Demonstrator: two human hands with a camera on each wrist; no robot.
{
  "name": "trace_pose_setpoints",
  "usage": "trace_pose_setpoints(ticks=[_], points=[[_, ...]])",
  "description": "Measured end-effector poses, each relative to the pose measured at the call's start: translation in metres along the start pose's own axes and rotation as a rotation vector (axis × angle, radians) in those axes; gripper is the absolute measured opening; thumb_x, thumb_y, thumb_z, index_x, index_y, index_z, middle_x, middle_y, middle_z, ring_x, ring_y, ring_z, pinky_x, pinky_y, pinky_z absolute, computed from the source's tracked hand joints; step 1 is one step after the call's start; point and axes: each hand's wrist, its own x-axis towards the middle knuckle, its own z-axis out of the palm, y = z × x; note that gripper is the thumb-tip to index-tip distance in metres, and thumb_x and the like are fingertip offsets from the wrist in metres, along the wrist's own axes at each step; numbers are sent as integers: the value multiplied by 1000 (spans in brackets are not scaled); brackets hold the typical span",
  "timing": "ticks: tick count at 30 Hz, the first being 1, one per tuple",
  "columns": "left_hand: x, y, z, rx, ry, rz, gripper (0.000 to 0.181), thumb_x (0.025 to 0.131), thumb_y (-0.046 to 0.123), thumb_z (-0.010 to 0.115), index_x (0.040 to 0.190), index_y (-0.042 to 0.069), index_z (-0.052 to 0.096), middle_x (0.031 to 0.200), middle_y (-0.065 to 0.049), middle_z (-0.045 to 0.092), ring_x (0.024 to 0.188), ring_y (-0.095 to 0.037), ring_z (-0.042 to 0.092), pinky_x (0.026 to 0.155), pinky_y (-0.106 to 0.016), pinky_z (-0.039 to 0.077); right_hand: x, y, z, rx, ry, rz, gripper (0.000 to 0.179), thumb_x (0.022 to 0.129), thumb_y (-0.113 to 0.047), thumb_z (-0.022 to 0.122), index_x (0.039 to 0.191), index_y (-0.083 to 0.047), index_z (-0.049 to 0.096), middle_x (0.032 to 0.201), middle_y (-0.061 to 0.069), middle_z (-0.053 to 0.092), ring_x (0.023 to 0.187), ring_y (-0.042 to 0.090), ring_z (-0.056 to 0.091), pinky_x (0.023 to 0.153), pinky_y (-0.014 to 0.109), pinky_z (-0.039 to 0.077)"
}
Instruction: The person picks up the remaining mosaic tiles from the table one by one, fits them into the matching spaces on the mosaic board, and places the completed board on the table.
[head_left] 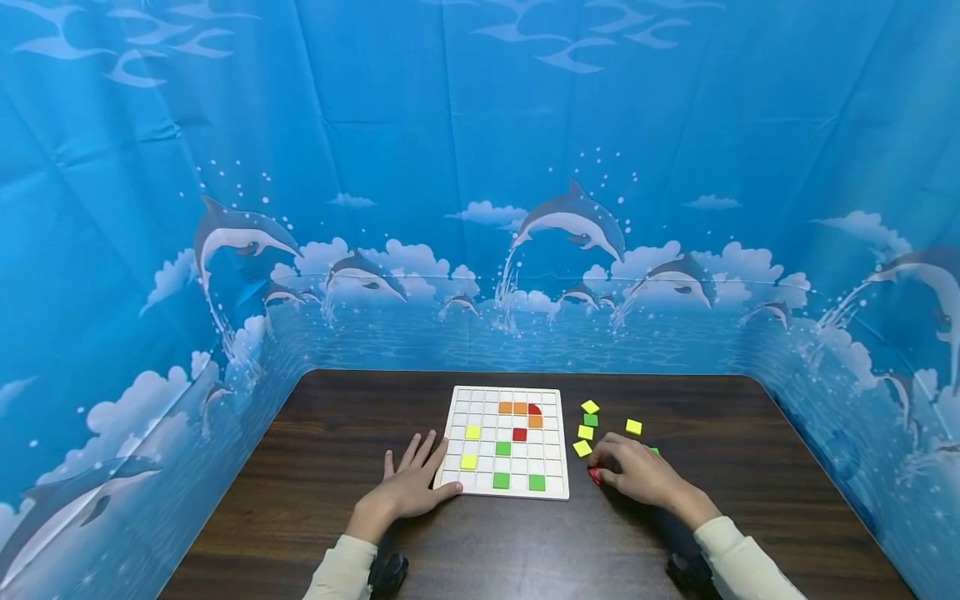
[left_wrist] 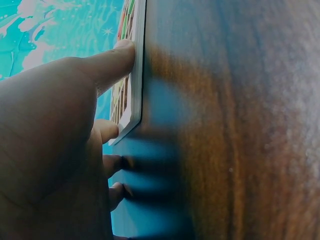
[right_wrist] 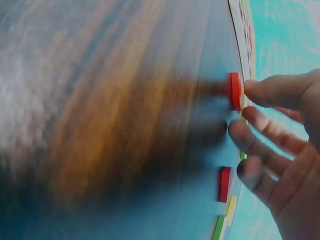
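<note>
My left hand [head_left: 411, 485] lies with spread fingers at the left edge of a white gridded board [head_left: 483, 418]; its thumb [left_wrist: 122, 55] presses on the board's near edge. Orange, red, yellow and green tiles sit in some squares. Right of the board, my right hand [head_left: 637, 471] reaches down with bent fingers. Its thumb and forefinger pinch a small red tile [right_wrist: 235, 91] low over the table; the other fingers hang loosely beside it. Another red tile [right_wrist: 224, 184] lies under that hand in the right wrist view, covered from above.
Loose yellow tiles [head_left: 585, 432] and a green tile [head_left: 591, 420] lie between the board and my right hand. One more yellow tile [head_left: 633, 427] rests beyond it. The dark wooden table [head_left: 480, 550] ends at a blue dolphin-print curtain [head_left: 450, 317] on the far side.
</note>
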Motion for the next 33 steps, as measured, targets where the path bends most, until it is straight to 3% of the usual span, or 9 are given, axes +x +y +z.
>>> trace_pose_setpoints(ticks=[4, 7, 15, 23, 33], points=[[-1, 2, -2, -13, -6, 4, 100, 96, 83, 48, 173, 27, 18, 182, -7, 5, 168, -37, -1, 123, -80, -8, -3, 1, -4, 49, -42, -87, 29, 91, 4, 73, 103, -22, 78, 108, -8, 66, 87, 8, 58, 70, 26, 47], [-2, 3, -2, -19, -9, -2, 98, 97, 81, 49, 173, 27, 18, 182, -7, 5, 168, -37, -1, 123, -80, -8, -3, 3, -6, 58, -71, -116, 32, 89, 6, 72, 102, -24, 77, 108, -9, 66, 87, 9, 57, 69, 24, 45], [0, 2, 0, -18, 15, -1, 97, 97, 77, 55, 172, 22, 25, 181, -8, 11, 168, -37, 3, 124, -79, -5, -1, 8, -1, -21, -30, -135, 20, 92, -9, 83, 100, -27, 78, 103, -15, 68, 88, 0, 62, 72, 28, 56], [-7, 7, -7, -53, 9, 34, 98, 97, 78, 53, 173, 23, 23, 181, -14, 11, 167, -43, 3, 119, -84, -8, -1, 7, 3, -99, 30, -127, 14, 91, -20, 86, 90, -31, 77, 98, -18, 70, 79, -3, 63, 62, 24, 50], [-1, 2, -2, -31, 4, 25, 100, 96, 83, 48, 173, 25, 20, 181, -11, 9, 168, -41, 2, 121, -83, -7, 0, 6, 3, -151, 43, -97, 9, 93, -23, 85, 91, -29, 79, 101, -15, 74, 82, 0, 66, 65, 27, 53]])
